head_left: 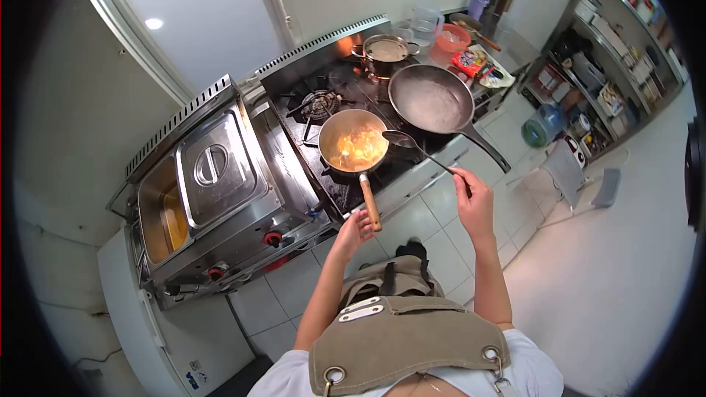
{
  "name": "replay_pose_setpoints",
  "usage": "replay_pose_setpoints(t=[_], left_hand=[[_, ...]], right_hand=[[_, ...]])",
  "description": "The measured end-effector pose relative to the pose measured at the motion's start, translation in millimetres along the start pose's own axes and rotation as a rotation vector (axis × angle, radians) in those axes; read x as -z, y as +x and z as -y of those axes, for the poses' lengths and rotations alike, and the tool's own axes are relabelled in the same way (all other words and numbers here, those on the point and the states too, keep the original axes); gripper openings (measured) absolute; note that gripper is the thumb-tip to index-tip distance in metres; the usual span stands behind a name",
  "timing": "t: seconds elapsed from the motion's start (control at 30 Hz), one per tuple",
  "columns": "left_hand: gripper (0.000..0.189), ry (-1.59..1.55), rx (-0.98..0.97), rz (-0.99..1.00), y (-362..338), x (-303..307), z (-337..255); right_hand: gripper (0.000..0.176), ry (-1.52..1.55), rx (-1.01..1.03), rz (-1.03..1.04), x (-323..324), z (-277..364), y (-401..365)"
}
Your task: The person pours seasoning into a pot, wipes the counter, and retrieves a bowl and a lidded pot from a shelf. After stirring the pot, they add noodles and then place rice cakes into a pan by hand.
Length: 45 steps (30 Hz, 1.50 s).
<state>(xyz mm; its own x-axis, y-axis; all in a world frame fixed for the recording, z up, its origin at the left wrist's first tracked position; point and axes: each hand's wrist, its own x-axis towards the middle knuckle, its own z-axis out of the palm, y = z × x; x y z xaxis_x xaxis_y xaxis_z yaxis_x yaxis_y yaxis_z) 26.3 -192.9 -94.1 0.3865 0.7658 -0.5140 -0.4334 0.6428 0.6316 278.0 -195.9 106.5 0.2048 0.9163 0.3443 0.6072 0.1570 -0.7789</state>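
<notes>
A saucepan [332, 119] with a wooden handle [370, 204] sits over the front of the stove, an orange-yellow, egg-like mixture [359, 148] inside. My left hand [355, 234] is beside the end of that handle, fingers apart and fingertips right at its left edge. In my right hand [473, 198] is the thin handle of a dark metal spoon [401, 139], pinched between thumb and fingers. The spoon's bowl hangs at the saucepan's right rim. To the right lies a large dark frying pan [432, 97], its long handle pointing toward me.
A steel pot [385, 50] stands over a lit back burner, near a bare burner [322, 105]. Behind right are an orange bowl [451, 38], a clear pitcher [425, 23] and food packets [478, 65]. Left stands a lidded steel warmer [220, 162]. Shelves [610, 51] line the right wall.
</notes>
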Motion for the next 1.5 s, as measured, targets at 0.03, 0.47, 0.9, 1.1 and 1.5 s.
replay_pose_setpoints(t=[0.03,0.47,0.9,1.1,1.5], left_hand=[[0.042,-0.04,-0.014,0.015,0.1,-4.8,-0.6],[0.034,-0.1,-0.137,-0.448,33.6,-69.0,1.1],[0.033,-0.12,-0.12,-0.515,28.2,-76.5,-1.3],[0.034,-0.1,-0.093,-0.494,28.5,-71.8,-0.5],[0.033,-0.128,-0.116,-0.45,28.9,-68.8,0.9]], right_hand=[[0.013,0.014,0.053,-0.021,-11.0,-6.0,18.0],[0.011,-0.389,0.634,0.417,-164.4,-107.5,186.8],[0.011,-0.436,0.482,0.767,-153.2,-94.0,219.9],[0.014,-0.44,0.292,0.821,-157.0,-94.4,210.3],[0.02,-0.42,0.084,0.764,-184.1,-90.8,179.0]])
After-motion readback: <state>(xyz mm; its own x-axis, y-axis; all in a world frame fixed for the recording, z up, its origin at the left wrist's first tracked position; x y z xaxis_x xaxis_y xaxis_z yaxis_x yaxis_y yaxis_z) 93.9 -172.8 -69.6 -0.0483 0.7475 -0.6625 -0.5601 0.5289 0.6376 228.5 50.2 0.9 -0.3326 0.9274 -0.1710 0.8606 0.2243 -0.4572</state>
